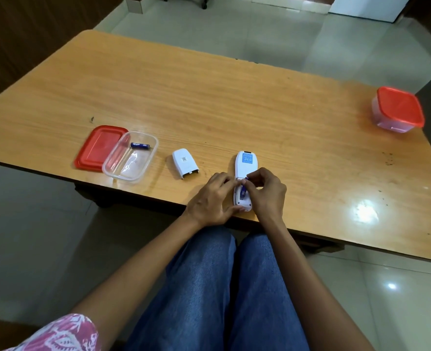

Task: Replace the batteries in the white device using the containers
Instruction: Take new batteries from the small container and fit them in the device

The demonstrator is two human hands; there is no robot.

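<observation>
Both hands met at the white device [244, 160], which lay face down at the near edge of the table [234, 110].
At the left, a red lid [96, 148] touched an open clear container [113, 165] holding one blue battery [140, 145], with the battery cover [185, 163] beside it. The left hand [211, 198] curled round the device's left side. The right hand [267, 193] pinched a second battery [243, 192], tilted in the open bay. A closed container [398, 110] stood far right.

On the long wooden table [209, 97], the white oblong plastic device [244, 162] lies at the near edge, between the left hand [210, 201] and the right hand [266, 195]. To its left lies the white plastic battery cover [185, 163]. Further left is the clear rectangular plastic container [123, 171], which holds a blue cylindrical battery [140, 145] and overlaps the flat red plastic lid [96, 148]. The red-lidded clear plastic tub [398, 108] stands at the far right, well apart.
</observation>
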